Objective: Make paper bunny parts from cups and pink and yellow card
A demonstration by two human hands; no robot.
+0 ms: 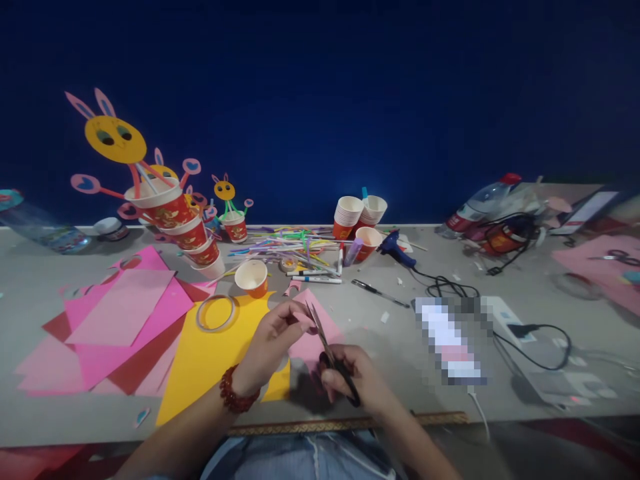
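Note:
My left hand (273,337) pinches a small piece of pink paper (305,319) between thumb and fingers. In my right hand (345,373) is a pair of black-handled scissors (323,333), with fingers in the handle loops. The blades point up and away from me, slightly parted, right beside the pink piece; whether they touch it I cannot tell. Beneath both hands lies a larger pink sheet (316,317). A yellow sheet (200,360) with cut-out edges is under my left forearm, and a roll of tape (216,313) rests on it.
Pink and red sheets (125,307) pile up at left, before stacked cups (170,207) bearing a yellow paper rabbit face (115,139). Coloured sticks (285,247), paper cups (349,210) and a blue glue gun (397,250) stand behind. A phone-like pixelated object (450,340) and cables lie right.

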